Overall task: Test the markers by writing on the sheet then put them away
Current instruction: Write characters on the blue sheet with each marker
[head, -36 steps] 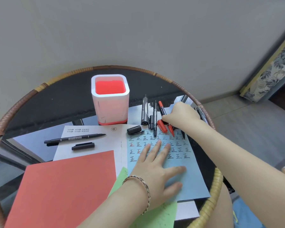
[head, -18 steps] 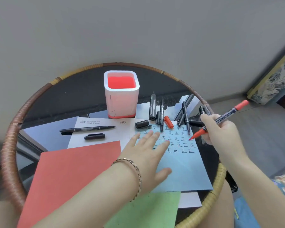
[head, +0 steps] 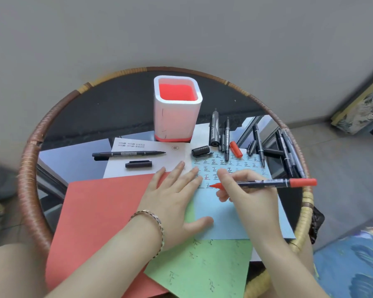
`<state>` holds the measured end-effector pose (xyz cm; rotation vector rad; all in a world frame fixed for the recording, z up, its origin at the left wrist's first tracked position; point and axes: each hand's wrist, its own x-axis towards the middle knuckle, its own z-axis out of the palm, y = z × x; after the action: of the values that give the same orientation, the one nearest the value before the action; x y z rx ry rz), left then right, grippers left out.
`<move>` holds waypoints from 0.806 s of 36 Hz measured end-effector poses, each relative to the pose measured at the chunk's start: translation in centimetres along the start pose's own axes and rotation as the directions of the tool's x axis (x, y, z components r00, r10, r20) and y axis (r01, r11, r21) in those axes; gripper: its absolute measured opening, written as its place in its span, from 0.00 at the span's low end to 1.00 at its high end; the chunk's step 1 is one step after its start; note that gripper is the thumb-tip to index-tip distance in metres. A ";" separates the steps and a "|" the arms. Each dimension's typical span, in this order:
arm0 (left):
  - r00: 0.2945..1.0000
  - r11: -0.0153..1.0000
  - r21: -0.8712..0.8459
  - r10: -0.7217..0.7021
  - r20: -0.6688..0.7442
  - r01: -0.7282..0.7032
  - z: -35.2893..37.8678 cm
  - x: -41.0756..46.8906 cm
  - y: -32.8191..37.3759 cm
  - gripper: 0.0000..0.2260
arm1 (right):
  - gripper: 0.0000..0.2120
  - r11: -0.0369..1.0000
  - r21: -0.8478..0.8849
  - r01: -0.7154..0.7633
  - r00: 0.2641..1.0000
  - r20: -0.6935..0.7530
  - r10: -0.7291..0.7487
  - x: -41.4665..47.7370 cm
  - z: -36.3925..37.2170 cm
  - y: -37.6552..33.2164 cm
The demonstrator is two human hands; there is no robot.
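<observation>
The right hand is holding a red marker in a closed writing grip, fingers wrapped round the barrel, its uncapped red tip pointing left and sitting at or just above the blue sheet, beside the lowest row of written characters; whether the tip is touching the paper is not clear. The left hand is lying flat and open with fingers spread, gripping nothing, pressing down across the left edge of the blue sheet and the red sheet next to it. A green sheet with a few marks is showing beneath both. Behind the papers, a white pen holder with a red inside is standing upright on the round counter. A loose red cap is lying on the top edge of the blue sheet, among several black markers. More black markers are lying near the counter's right rim. On the white sheet to the left, an uncapped black marker is lying with its black cap just beside it
</observation>
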<state>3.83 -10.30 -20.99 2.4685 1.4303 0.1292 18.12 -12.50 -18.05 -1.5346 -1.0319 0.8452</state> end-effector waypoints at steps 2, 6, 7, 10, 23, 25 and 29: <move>1.000 1.000 -0.014 -0.020 -0.013 0.020 0.0 0.0 -0.1 0.43 | 0.13 1.000 -0.001 -0.011 1.000 -0.021 0.011 0.1 0.7 0.2; 0.997 0.998 -0.024 -0.065 -0.027 0.065 -0.1 -0.1 -0.3 0.45 | 0.16 0.999 -0.040 -0.023 0.998 -0.052 0.021 0.5 1.6 0.9; 0.997 0.997 -0.025 -0.068 -0.029 0.068 -0.1 0.0 -0.3 0.45 | 0.17 0.998 -0.053 -0.024 0.998 -0.062 0.020 0.5 1.8 1.2; 0.997 0.997 -0.027 -0.069 -0.035 0.068 0.0 0.0 -0.4 0.45 | 0.17 0.996 -0.086 -0.011 0.995 -0.099 0.002 0.4 2.0 1.9; 0.998 0.998 -0.029 -0.048 -0.043 0.047 0.0 -0.1 -0.7 0.44 | 0.15 0.987 -0.145 0.068 0.994 -0.078 -0.080 0.3 2.5 2.2; 0.998 0.999 -0.026 -0.047 -0.043 0.046 0.0 -0.1 -0.7 0.44 | 0.15 0.987 -0.143 0.069 0.994 -0.071 -0.080 0.3 2.5 2.2; 0.998 0.998 -0.037 -0.051 -0.040 0.049 -0.1 0.0 -0.7 0.44 | 0.15 0.985 -0.151 0.086 0.994 -0.056 -0.095 0.3 2.5 2.4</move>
<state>3.22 -10.00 -21.10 2.4127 1.4924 0.1942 16.41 -11.42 -20.90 -1.6154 -1.1304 0.6650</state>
